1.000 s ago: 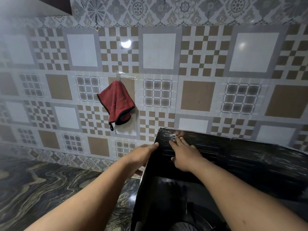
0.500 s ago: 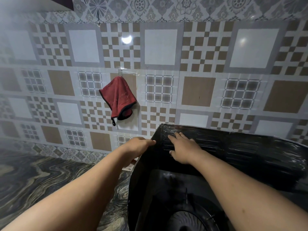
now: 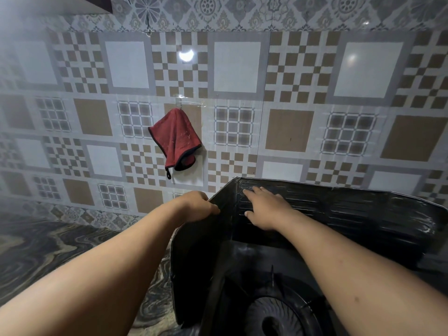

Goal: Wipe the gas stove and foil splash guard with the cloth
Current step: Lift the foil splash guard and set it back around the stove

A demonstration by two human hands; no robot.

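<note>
A black, shiny foil splash guard (image 3: pixel 363 214) stands folded around the gas stove (image 3: pixel 274 314), whose round burner shows at the bottom. My left hand (image 3: pixel 197 206) grips the top edge of the guard's left panel, fingers curled over it. My right hand (image 3: pixel 263 207) lies flat with straight fingers on the inner face of the back panel near the corner. A red cloth (image 3: pixel 177 139) with black trim hangs from a hook on the tiled wall, above and left of both hands, apart from them.
The patterned tiled wall (image 3: pixel 291 76) rises directly behind the guard. A dark marbled countertop (image 3: pixel 48 253) stretches to the left of the stove. The guard's right part runs out toward the frame's right edge.
My left hand has curled from an extended reach into a grip on the guard's left edge. My right hand has stayed on the back panel. The view has tilted down, showing more of the burner.
</note>
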